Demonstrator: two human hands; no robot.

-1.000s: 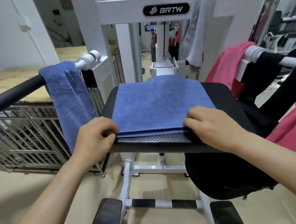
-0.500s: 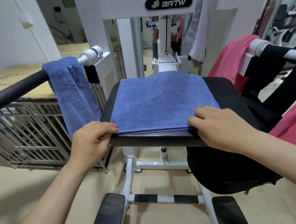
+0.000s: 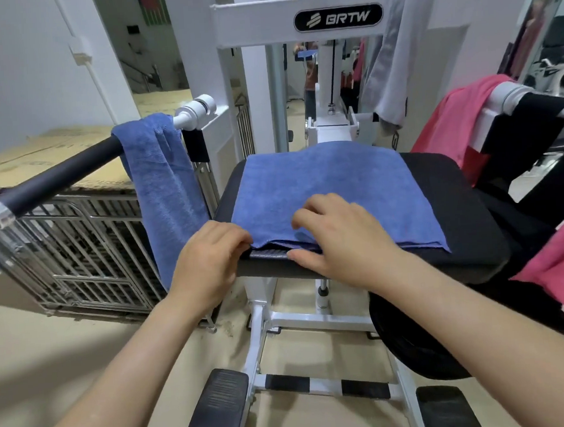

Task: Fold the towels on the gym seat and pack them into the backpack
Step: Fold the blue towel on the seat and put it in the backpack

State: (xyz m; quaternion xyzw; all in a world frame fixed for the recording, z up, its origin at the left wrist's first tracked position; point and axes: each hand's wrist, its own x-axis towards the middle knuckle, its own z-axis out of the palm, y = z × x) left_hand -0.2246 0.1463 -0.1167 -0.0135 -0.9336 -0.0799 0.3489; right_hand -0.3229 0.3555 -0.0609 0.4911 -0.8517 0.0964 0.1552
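Observation:
A blue towel (image 3: 331,184), folded into layers, lies flat on the black gym seat (image 3: 444,183). My left hand (image 3: 208,264) pinches the towel's near left corner at the seat's front edge. My right hand (image 3: 345,239) rests near the middle of the towel's front edge, fingers spread over the cloth, thumb under the edge. A second blue towel (image 3: 163,191) hangs over the left handlebar. A pink towel (image 3: 447,130) drapes over the right bar, with more pink cloth (image 3: 557,262) lower right. The black backpack (image 3: 423,336) hangs beside the seat at the right.
A grey towel (image 3: 396,51) hangs from the white machine frame (image 3: 261,13) behind the seat. A metal cage (image 3: 88,255) and cardboard stand at the left. Black footrests (image 3: 216,408) and a white base frame lie below the seat.
My right hand has slid left from the towel's near right corner to the middle of the front edge. My left hand stays on the near left corner.

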